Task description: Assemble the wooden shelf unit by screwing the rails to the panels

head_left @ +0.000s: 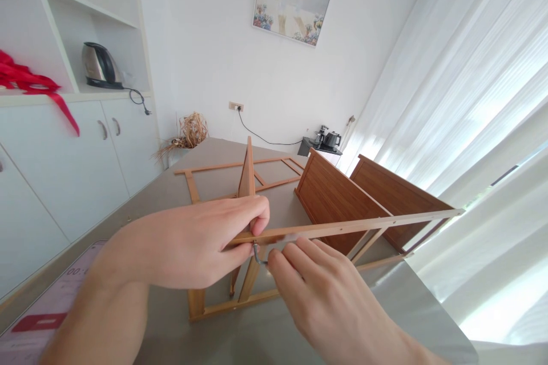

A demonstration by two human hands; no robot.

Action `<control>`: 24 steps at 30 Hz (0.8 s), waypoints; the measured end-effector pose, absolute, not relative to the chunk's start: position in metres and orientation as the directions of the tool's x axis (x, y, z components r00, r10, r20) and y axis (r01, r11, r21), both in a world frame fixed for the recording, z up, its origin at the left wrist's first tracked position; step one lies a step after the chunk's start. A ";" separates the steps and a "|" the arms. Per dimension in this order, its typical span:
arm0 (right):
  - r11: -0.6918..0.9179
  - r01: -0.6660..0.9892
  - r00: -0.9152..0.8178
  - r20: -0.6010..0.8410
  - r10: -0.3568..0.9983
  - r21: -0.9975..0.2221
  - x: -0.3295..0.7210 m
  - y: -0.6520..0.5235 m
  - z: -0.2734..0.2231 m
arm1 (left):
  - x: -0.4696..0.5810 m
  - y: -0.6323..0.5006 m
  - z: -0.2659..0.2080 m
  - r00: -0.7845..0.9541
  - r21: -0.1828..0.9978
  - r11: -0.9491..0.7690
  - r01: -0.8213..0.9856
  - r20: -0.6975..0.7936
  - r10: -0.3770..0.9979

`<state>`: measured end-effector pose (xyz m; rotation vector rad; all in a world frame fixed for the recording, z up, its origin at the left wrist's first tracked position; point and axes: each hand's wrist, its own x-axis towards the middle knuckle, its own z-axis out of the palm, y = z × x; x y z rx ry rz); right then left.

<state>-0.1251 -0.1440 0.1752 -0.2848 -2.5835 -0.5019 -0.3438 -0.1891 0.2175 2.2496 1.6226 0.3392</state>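
The left hand (201, 236) is gripping a wooden rail (342, 230) near its left end; its fingers are clamping on the wood, the index finger curling over the top and the thumb lying underneath, just beside a metal hex key (257, 254). The right hand (319, 279) is holding the free end of the hex key, its fingers closing together on the bent tool, while the short arm of the key is pointing up to the underside of the rail. The rail is running from between the hands to the far right, forming the upper edge of a wooden frame whose lower bar (220, 309) is sitting near the tabletop (406, 296). Two brown panels (338, 197) are leaning on the right side, behind the rail, and a narrow upright panel (248, 171) is rising just beyond the left hand. A ladder-like section (222, 166) is stretching across the far part of the tabletop. At the near left, a flat pinkish item (55, 296) bearing digits is lying partly behind the left forearm. Farther off, an electric kettle (100, 65) is standing on a shelf at the left, a red ribbon (32, 80) is draping beside it, and white curtains (462, 68) are hanging at the right.
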 end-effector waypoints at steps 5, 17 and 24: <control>0.958 0.240 -0.809 0.514 0.286 -0.156 -0.133 -0.143 0.152 | -0.345 -0.188 0.216 0.325 0.425 -0.299 0.854 0.013 0.946; 0.919 0.119 -0.781 0.537 0.320 -0.375 -0.145 -0.149 0.129 | -0.343 -0.187 0.221 0.316 0.452 -0.281 0.847 -0.004 0.949; 0.976 0.213 -0.785 0.600 0.152 0.031 -0.133 -0.143 0.147 | -0.344 -0.188 0.219 0.318 0.438 -0.278 0.855 -0.020 0.948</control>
